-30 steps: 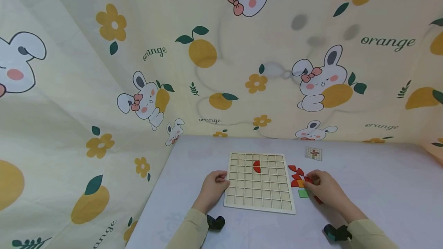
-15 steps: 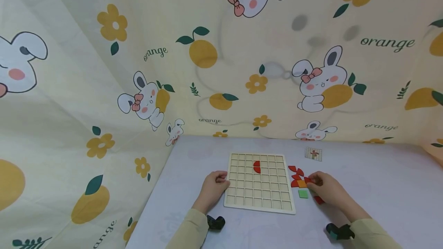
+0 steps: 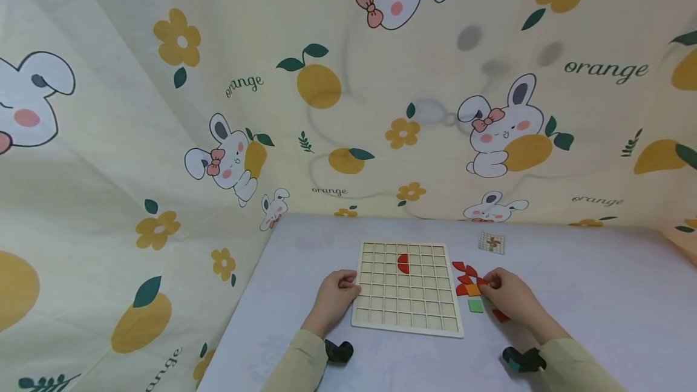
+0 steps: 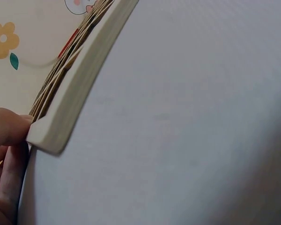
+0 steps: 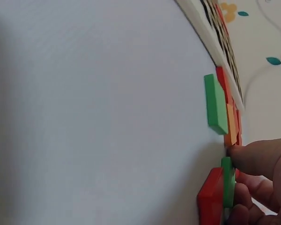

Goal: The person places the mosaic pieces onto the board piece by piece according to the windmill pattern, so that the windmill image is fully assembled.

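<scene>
A square wooden board (image 3: 376,295) with a raised grid lies flat on the table, two red quarter-round pieces (image 3: 403,264) set in it near the top. My left hand (image 3: 333,296) grips its left edge, thumb (image 4: 11,126) against the rim in the left wrist view. To the right of the board my right hand (image 3: 514,298) pinches a red piece (image 3: 481,281), its fingertips partly covering it. Around it lie several loose red pieces (image 3: 459,265), an orange square (image 3: 472,290) and a green square (image 3: 475,306). Another red piece (image 5: 210,197) and a green one (image 5: 228,183) lie close under the hand.
A small pattern card (image 3: 492,243) with a red pinwheel figure lies behind the loose pieces. Black wrist cameras sit on both wrists. A printed cloth (image 3: 348,126) with rabbits and oranges hangs behind and left of the white table (image 3: 414,362).
My right hand shifts slightly among the loose pieces, and its wrist turns a little to the left. The red piece beneath it shows more than before. My left hand stays put.
</scene>
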Available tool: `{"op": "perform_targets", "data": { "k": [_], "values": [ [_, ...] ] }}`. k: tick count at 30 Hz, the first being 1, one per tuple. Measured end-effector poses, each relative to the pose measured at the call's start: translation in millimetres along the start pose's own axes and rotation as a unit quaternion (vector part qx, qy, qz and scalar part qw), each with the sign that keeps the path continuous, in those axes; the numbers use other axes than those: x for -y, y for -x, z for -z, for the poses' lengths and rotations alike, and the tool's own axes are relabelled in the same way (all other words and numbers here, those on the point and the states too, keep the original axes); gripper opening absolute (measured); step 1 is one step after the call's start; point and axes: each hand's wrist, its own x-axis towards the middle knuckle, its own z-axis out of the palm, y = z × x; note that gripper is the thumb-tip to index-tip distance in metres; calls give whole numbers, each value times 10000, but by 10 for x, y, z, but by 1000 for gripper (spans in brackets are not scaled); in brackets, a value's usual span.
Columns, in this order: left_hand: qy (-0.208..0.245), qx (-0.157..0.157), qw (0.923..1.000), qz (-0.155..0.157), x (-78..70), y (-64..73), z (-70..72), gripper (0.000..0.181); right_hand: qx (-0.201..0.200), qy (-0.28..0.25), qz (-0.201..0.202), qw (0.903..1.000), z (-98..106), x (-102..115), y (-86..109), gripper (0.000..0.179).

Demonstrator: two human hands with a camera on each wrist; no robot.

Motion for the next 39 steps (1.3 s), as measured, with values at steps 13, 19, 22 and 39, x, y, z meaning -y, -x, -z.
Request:
{"op": "perform_targets", "data": {
  "k": [13, 19, 22, 39],
  "values": [
    [-12, 55, 9999, -102, -7, 12, 20, 36, -79, -54, -280, 9996, -6, 100, 26, 38],
    [-3, 59, 10000, -54, -19, 14, 23, 35, -107, -80, -237, 9996, -16, 95, 41, 38],
    [-23, 46, 10000, -56, -17, 20, 19, 35, -145, -93, -172, 9997, -33, 74, 43, 37],
    [-141, -112, 9998, -6, -30, 30, -12, 33, -431, -125, 88, 9990, -30, -38, 62, 34]
  ]
}}
